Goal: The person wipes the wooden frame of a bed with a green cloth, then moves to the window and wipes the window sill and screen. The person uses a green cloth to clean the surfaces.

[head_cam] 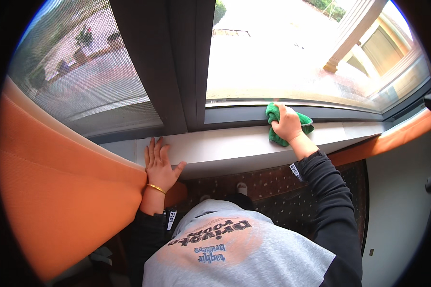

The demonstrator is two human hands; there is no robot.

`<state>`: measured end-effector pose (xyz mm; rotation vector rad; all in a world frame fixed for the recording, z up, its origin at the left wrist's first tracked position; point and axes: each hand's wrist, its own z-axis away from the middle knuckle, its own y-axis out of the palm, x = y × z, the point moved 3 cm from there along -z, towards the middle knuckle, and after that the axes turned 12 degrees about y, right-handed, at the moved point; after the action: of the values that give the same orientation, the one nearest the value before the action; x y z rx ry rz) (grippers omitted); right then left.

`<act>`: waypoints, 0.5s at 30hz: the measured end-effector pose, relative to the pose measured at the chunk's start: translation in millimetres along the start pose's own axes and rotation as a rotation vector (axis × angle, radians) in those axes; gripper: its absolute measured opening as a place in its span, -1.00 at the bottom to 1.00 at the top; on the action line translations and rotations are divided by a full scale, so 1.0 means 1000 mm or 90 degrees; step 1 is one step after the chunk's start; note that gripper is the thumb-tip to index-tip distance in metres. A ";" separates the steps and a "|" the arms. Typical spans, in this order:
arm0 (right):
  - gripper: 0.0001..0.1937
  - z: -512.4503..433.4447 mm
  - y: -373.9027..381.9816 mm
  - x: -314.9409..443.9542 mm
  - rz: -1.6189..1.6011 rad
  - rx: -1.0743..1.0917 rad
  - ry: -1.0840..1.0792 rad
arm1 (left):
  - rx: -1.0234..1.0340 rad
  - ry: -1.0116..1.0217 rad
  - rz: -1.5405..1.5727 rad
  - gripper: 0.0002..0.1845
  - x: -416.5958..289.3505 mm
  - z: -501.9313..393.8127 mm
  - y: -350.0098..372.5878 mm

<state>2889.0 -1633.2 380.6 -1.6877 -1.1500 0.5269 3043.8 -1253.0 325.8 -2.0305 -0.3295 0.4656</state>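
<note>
My right hand (288, 122) grips a bunched green cloth (276, 138) against the lower bar of the dark window frame (237, 115). Part of the cloth hangs over onto the white windowsill (222, 143). Farther left, my left hand (161, 165) rests on the sill's front edge with its fingers spread and nothing in it. A gold bangle (156, 188) circles that wrist. Behind the frame, the right-hand window pane (273, 64) looks out on a bright paved yard.
An orange curtain (68, 186) hangs close beside my left forearm. More orange fabric (377, 143) lies under the sill's right end. A mesh screen (93, 71) covers the left window section. Below is a dark speckled floor (283, 201); a pale panel (398, 201) stands at right.
</note>
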 end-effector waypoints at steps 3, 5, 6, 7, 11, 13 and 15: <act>-0.60 -0.001 0.000 0.037 0.046 -0.013 0.044 | 0.014 -0.002 0.005 -0.35 0.000 0.000 0.000; -0.57 -0.003 0.008 0.090 -0.012 0.024 -0.082 | 0.026 -0.006 0.000 -0.34 0.000 0.000 0.000; -0.58 -0.001 0.012 0.118 -0.050 0.025 -0.165 | 0.025 -0.002 -0.003 -0.34 0.000 -0.001 0.000; -0.61 -0.005 0.024 0.147 -0.072 0.042 -0.176 | 0.029 -0.004 -0.004 -0.33 0.000 -0.001 0.000; -0.58 -0.013 0.042 0.163 -0.225 0.032 -0.250 | 0.037 -0.003 -0.013 -0.30 0.002 -0.002 -0.001; -0.54 -0.011 0.039 0.123 -0.208 0.015 -0.226 | 0.033 -0.001 -0.021 -0.30 0.003 -0.001 -0.002; -0.54 -0.007 0.026 0.064 -0.146 -0.034 -0.169 | 0.034 0.007 -0.038 -0.28 0.005 0.000 -0.002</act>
<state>2935.3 -1582.7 370.8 -1.5359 -1.5399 0.5910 3048.1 -1250.2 326.6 -1.9647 -0.3656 0.4213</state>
